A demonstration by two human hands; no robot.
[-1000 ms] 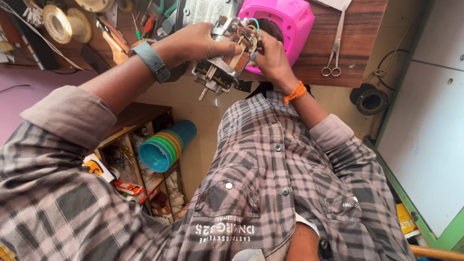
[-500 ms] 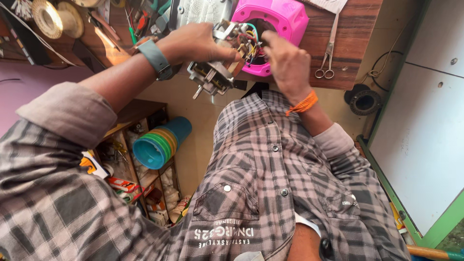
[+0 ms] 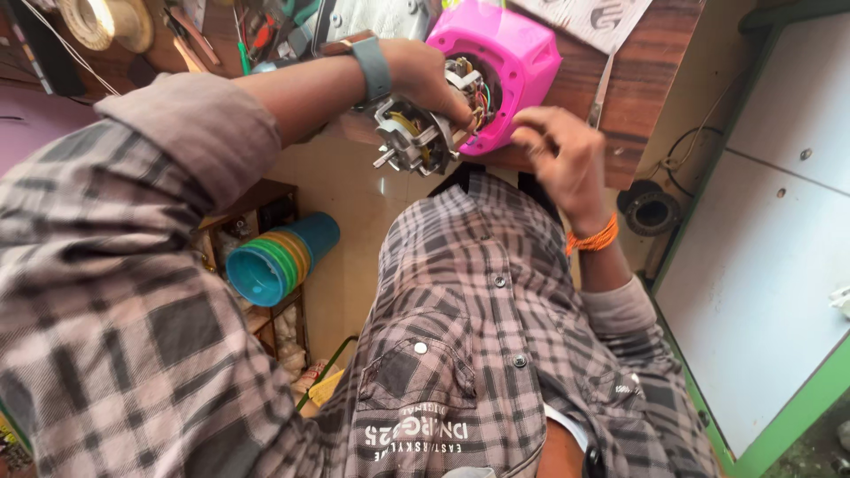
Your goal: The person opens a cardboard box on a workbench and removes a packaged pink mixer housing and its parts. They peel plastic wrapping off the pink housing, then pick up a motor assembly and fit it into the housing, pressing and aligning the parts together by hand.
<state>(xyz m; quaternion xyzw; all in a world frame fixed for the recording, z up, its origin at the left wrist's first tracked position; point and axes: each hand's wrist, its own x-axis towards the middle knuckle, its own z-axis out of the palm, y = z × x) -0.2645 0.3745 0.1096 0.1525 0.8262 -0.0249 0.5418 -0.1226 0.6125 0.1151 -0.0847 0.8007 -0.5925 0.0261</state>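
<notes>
We find the left hand (image 3: 425,80) clamped around a small electric motor (image 3: 409,137), gripping it at the upper end where the coloured wires (image 3: 478,99) emerge. The motor hangs just off the near edge of the wooden bench (image 3: 646,80). Its long axis runs from about 1 o'clock down to 7 o'clock, shaft end pointing at 7 o'clock, wire end toward the round opening of the pink housing (image 3: 509,62). That housing lies on the bench at roughly 1 o'clock from the grip, just beside it, and the wires lead into the opening.

The right hand (image 3: 562,155) sits at about 4 o'clock from the motor, near it but apart. Its fingers are curled loosely together and we see nothing held in them. The left hand is thus the only one on the motor; the right is the freer one and lies just below the housing, at about 5 o'clock from it.

Scissors (image 3: 602,84) lie on the bench just beyond the right hand.
</notes>
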